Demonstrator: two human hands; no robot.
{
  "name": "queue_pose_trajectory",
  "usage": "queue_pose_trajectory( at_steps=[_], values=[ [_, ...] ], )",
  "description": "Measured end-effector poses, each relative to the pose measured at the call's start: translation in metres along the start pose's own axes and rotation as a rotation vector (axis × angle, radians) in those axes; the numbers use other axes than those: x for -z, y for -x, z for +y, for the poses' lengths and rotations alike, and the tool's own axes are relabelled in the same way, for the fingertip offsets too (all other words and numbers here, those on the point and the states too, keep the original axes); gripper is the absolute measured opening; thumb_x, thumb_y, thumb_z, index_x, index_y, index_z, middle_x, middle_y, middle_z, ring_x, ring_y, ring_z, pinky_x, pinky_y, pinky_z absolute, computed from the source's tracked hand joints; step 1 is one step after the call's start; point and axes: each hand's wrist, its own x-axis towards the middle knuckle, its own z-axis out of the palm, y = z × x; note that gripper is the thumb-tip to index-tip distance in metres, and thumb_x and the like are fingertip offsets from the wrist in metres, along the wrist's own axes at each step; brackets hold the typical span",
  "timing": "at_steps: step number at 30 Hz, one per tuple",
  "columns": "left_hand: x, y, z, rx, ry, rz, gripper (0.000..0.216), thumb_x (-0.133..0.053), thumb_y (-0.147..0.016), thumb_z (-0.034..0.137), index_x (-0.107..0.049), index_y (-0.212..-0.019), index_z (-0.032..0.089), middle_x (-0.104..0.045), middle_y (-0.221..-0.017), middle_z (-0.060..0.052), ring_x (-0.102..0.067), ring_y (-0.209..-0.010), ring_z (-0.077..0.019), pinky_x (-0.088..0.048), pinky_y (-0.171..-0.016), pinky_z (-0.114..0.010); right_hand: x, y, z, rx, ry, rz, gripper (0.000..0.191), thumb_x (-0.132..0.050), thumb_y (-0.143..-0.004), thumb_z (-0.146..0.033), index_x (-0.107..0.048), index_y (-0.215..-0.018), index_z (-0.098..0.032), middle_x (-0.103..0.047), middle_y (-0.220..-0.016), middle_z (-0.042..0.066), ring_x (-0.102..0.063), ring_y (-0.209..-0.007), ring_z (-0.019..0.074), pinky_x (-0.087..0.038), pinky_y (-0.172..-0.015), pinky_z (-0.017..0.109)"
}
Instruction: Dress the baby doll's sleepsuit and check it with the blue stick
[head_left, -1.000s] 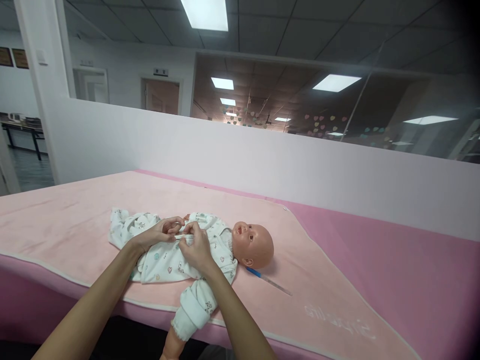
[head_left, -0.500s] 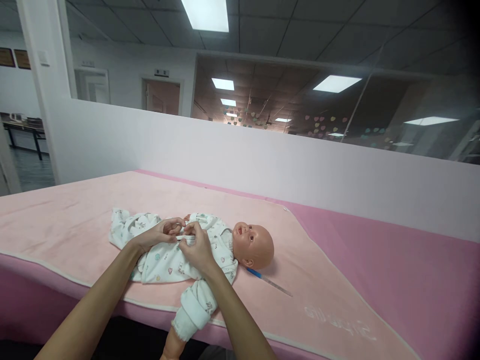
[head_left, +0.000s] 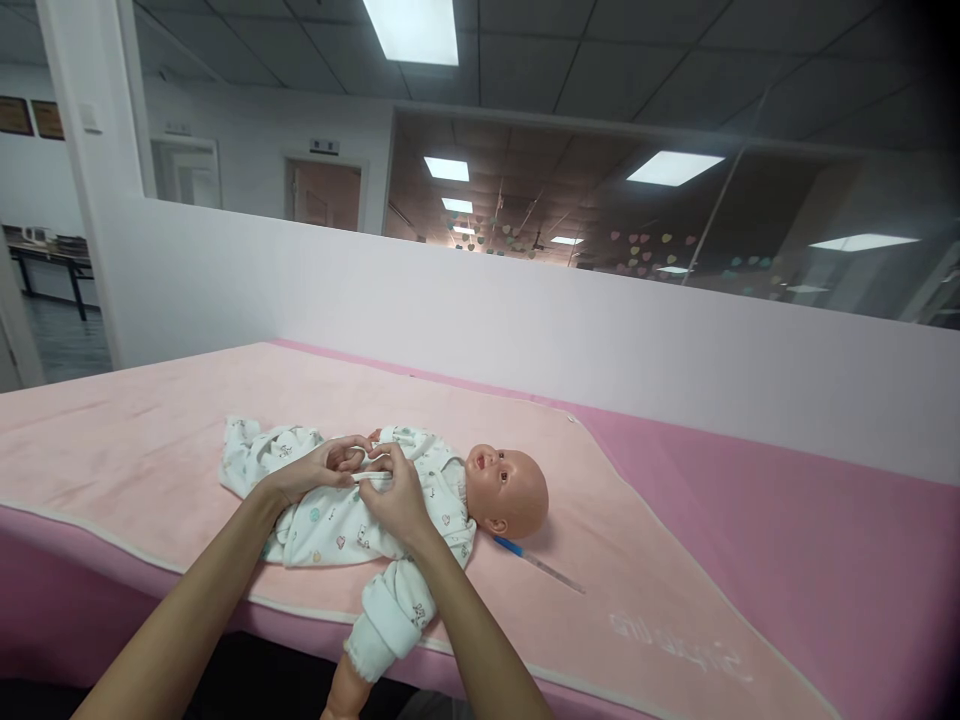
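Observation:
A bald baby doll lies on its back, head toward the right, in a white printed outfit. My left hand and my right hand meet over its belly, fingers bent and closed. Between them is a narrow white cloth strip, pinched at both ends; whether it is a tie or the garment's edge I cannot tell. The doll's near sleeve has a folded cuff, and that arm hangs over the table's front edge.
Beside the doll's head lies a thin clear stick with a blue end. Under the doll, a peach mat covers much of the pink table. A white half wall with glass above stands behind.
Both hands stay over the doll's belly with only slight finger movement. The doll and the blue-ended stick have not moved.

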Motion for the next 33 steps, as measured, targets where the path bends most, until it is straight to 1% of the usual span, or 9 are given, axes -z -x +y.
queue_pose_trajectory(
  at_steps=[6, 11, 14, 20, 27, 33],
  values=[
    [-0.0021, 0.0000, 0.0031, -0.001, -0.013, -0.038, 0.043, -0.070, -0.060, 0.023, -0.050, -0.098, 0.020, -0.025, -0.064, 0.007, -0.024, -0.057, -0.0083, -0.027, -0.055, -0.019, 0.0004, -0.0018, 0.0015, -0.011, -0.047, -0.019, 0.027, -0.052, -0.066, -0.017, -0.045, -0.091, -0.022, -0.059, -0.075, -0.003, -0.059, -0.076, 0.0156, -0.044, -0.077, 0.030],
    [-0.0017, 0.0006, 0.0028, 0.015, -0.013, -0.041, 0.044, -0.069, -0.061, 0.023, -0.049, -0.100, 0.020, -0.024, -0.065, 0.007, -0.023, -0.057, -0.0084, -0.026, -0.055, -0.020, 0.0018, -0.0013, 0.0030, -0.027, -0.085, -0.047, 0.027, -0.052, -0.068, -0.018, -0.045, -0.093, -0.022, -0.059, -0.079, -0.002, -0.059, -0.075, 0.0150, -0.045, -0.073, 0.028],
    [-0.0005, 0.0011, 0.0021, 0.017, 0.006, -0.047, 0.043, -0.069, -0.062, 0.021, -0.050, -0.100, 0.021, -0.023, -0.065, 0.007, -0.022, -0.057, -0.0081, -0.025, -0.055, -0.019, 0.0033, -0.0005, 0.0025, -0.059, -0.105, -0.065, 0.027, -0.052, -0.069, -0.018, -0.045, -0.094, -0.023, -0.059, -0.080, -0.002, -0.058, -0.071, 0.0141, -0.044, -0.068, 0.027],
    [0.0002, 0.0016, 0.0017, 0.018, 0.027, -0.055, 0.042, -0.070, -0.063, 0.020, -0.049, -0.100, 0.021, -0.024, -0.065, 0.007, -0.025, -0.058, -0.0080, -0.025, -0.056, -0.020, 0.0041, -0.0007, 0.0031, -0.103, -0.127, -0.074, 0.028, -0.051, -0.068, -0.016, -0.045, -0.094, -0.022, -0.060, -0.081, -0.003, -0.054, -0.065, 0.0122, -0.042, -0.064, 0.025],
    [-0.0011, 0.0011, 0.0024, 0.028, 0.024, -0.063, 0.043, -0.070, -0.062, 0.021, -0.048, -0.099, 0.021, -0.022, -0.065, 0.007, -0.023, -0.057, -0.0078, -0.025, -0.055, -0.020, 0.0037, -0.0016, 0.0053, -0.101, -0.123, -0.093, 0.025, -0.050, -0.068, -0.018, -0.045, -0.092, -0.023, -0.060, -0.081, -0.003, -0.051, -0.060, 0.0108, -0.040, -0.059, 0.024],
    [-0.0003, 0.0005, 0.0019, 0.013, -0.009, -0.069, 0.042, -0.070, -0.062, 0.025, -0.047, -0.097, 0.021, -0.021, -0.065, 0.007, -0.023, -0.056, -0.0078, -0.024, -0.054, -0.020, 0.0026, -0.0028, 0.0057, -0.094, -0.129, -0.092, 0.024, -0.050, -0.068, -0.018, -0.046, -0.091, -0.023, -0.060, -0.080, -0.003, -0.055, -0.065, 0.0123, -0.040, -0.058, 0.023]
  ],
)
